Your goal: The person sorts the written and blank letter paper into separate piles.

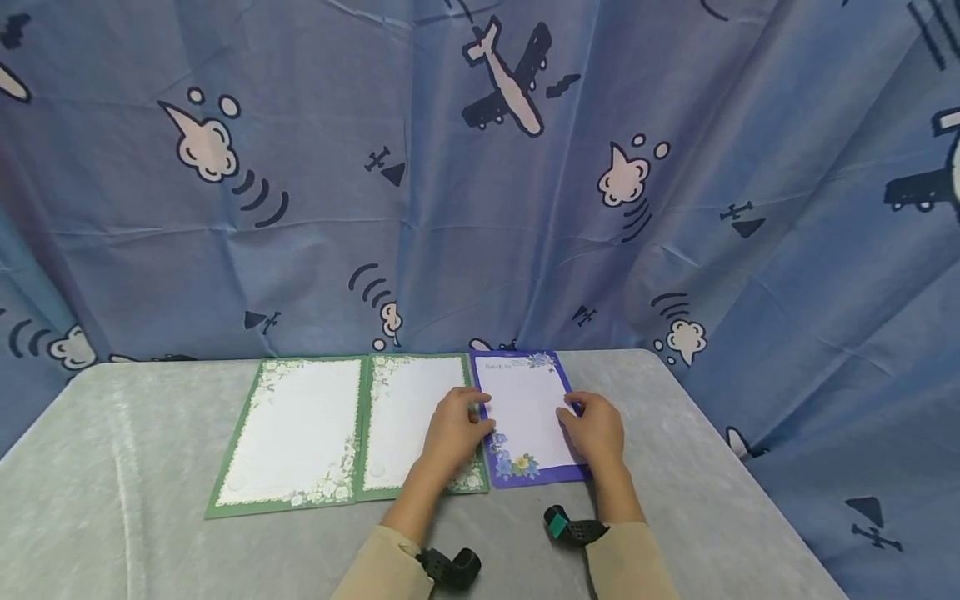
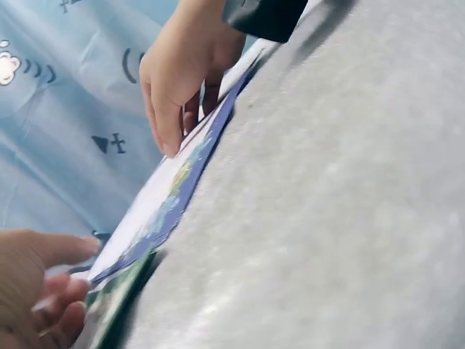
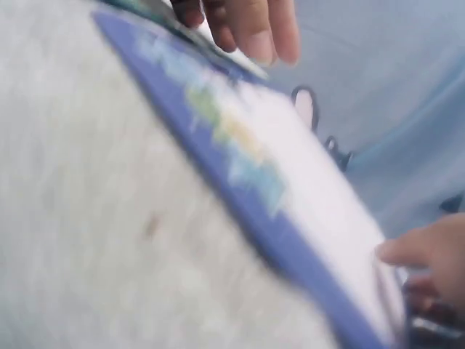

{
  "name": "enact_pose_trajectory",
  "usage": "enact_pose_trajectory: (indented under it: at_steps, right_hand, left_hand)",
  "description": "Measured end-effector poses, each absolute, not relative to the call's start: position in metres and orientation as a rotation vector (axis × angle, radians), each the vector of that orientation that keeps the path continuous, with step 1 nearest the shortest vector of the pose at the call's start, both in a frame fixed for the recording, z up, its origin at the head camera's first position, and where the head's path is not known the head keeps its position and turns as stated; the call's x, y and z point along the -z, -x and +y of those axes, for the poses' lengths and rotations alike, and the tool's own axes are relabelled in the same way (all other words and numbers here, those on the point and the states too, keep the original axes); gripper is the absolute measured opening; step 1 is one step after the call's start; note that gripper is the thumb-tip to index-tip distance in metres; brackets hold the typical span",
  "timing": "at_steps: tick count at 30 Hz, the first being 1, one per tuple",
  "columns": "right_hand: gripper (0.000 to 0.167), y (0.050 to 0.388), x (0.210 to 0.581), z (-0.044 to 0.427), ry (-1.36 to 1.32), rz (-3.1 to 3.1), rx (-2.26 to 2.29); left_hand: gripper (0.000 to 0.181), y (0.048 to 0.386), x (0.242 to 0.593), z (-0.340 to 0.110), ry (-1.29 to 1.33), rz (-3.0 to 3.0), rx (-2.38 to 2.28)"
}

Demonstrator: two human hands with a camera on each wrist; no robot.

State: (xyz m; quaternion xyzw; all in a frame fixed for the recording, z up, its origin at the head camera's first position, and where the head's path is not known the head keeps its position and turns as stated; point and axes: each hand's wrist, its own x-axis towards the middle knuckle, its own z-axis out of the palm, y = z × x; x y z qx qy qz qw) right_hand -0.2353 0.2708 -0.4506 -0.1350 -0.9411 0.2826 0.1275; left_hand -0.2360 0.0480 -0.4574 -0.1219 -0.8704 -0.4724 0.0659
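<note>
Nearest: tan sleeves point(image 1: 386, 571) and black wrist devices point(image 1: 450, 569), arms cut off at the bottom of the head view. Left hand point(image 1: 453, 425) at the left edge of the purple-bordered sheet point(image 1: 525, 417), fingers relaxed, thumb and forefinger parted. Right hand point(image 1: 596, 429) at its right edge, tips over the white face; can't tell if it pinches the edge or just rests. Sheet lies flat on the table point(image 1: 712, 500), rightmost of three. Looks light, thin, fairly stiff like card; probably creases if squeezed, may slide easily. Best hold: both side edges, thumbs on top. Left hand partly hides the middle green-bordered sheet point(image 1: 405, 417) and its seam with the purple one; left green-bordered sheet point(image 1: 300, 433) just beside. Top heading too small to read surely; right wrist view blurred. Patterned curtain point(image 1: 450, 250) behind, cut off by frame.
</note>
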Motion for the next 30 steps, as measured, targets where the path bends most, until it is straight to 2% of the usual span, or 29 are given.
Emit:
enact_pose_trajectory:
  at_steps: [6,18,30]
  right_hand:
    - [0.048,0.232,0.428,0.258,0.301,-2.885,-0.807]
    - [0.048,0.232,0.407,0.230,-0.070,-2.823,-0.891]
    - [0.038,0.224,0.405,0.194,-0.238,-2.761,-1.058]
  left_hand:
    - [0.027,0.233,0.433,0.040,0.383,-2.649,1.451]
    - [0.035,0.207,0.384,0.033,0.578,-2.847,1.223]
    - [0.039,0.207,0.382,-0.053,0.336,-2.860,0.920]
